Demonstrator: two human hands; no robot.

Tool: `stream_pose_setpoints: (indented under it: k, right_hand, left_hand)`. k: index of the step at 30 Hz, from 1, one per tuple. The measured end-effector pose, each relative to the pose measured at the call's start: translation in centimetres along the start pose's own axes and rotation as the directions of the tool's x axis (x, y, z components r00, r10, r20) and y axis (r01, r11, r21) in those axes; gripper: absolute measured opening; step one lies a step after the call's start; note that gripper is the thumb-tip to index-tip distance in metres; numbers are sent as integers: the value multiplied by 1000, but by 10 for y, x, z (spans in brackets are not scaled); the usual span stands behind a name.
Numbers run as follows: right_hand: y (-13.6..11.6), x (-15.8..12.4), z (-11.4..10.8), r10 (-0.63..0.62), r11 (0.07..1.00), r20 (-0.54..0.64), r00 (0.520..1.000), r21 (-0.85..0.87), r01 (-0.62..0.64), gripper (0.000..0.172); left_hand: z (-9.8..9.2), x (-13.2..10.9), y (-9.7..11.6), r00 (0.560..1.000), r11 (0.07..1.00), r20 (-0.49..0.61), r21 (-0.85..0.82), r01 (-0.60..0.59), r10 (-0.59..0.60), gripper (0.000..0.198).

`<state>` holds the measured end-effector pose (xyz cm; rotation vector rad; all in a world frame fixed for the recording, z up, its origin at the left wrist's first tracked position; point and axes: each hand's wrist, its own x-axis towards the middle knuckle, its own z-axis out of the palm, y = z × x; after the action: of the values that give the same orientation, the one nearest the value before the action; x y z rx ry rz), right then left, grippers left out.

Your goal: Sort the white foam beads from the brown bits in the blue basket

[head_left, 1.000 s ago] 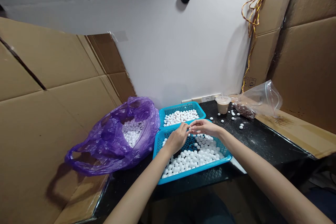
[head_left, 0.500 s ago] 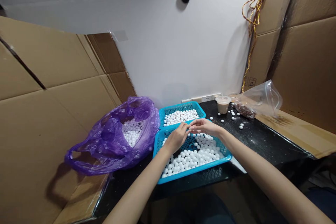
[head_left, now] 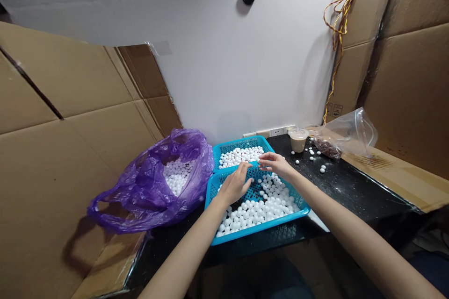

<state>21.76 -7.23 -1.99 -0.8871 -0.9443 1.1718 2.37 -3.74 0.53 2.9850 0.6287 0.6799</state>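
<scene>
Purple bag (head_left: 140,191) at left edge of table (head_left: 347,191); cup (head_left: 298,143) near back. Front basket (head_left: 261,228): long axis roughly along near edge. Left hand (head_left: 234,188) spread; right hand (head_left: 278,167): cannot tell.

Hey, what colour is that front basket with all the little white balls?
The front basket is turquoise blue, best seen in the head view.

Both hands (head_left: 235,187) and slim forearms (head_left: 192,247) are bare.

Passage above front basket's (head_left: 261,228) near half, purple bag (head_left: 145,173) blocking left
</scene>
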Motion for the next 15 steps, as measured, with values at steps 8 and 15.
stream_pose_setpoints:
  k: [8,15]
  right_hand:
    - [7,8,-7,-82,997,-109,991,-8,82,38]
    - [7,7,-10,-77,994,-63,995,-88,71,33]
  left_hand:
    - [-1,-2,0,998,1000,68,9,-8,8,32]
    - [1,-4,-4,991,999,136,39,12,-17,26]
